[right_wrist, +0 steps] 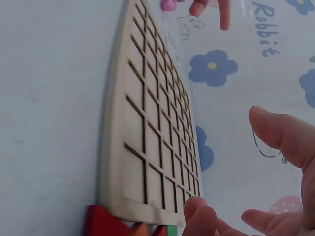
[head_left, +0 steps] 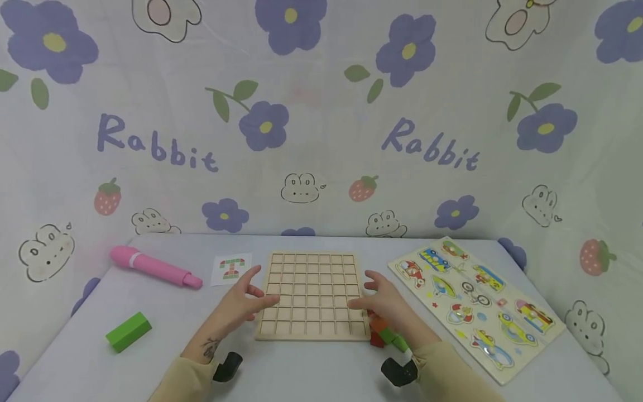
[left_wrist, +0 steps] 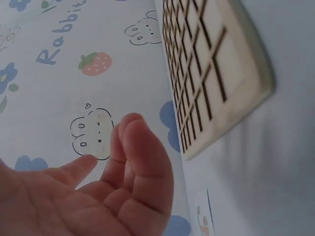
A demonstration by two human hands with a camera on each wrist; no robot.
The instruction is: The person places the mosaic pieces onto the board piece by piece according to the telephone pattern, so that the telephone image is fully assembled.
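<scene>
A wooden grid board with square cells lies flat in the middle of the table. My left hand is held over its left side, fingers loosely spread and thumb reaching across the edge; it holds nothing. Opposite it, my right hand hovers at the board's right side with nothing in its fingers. Partly hidden under that hand and wrist sit several small red, orange and green blocks. In the right wrist view a red block shows right at the board's near corner. A pattern card with a red and green T-shaped figure lies behind my left hand.
On the right lies a wooden picture puzzle board with vehicle pieces. A pink pen-shaped object rests at the back left, with a green block in front of it. A printed cloth hangs behind the table.
</scene>
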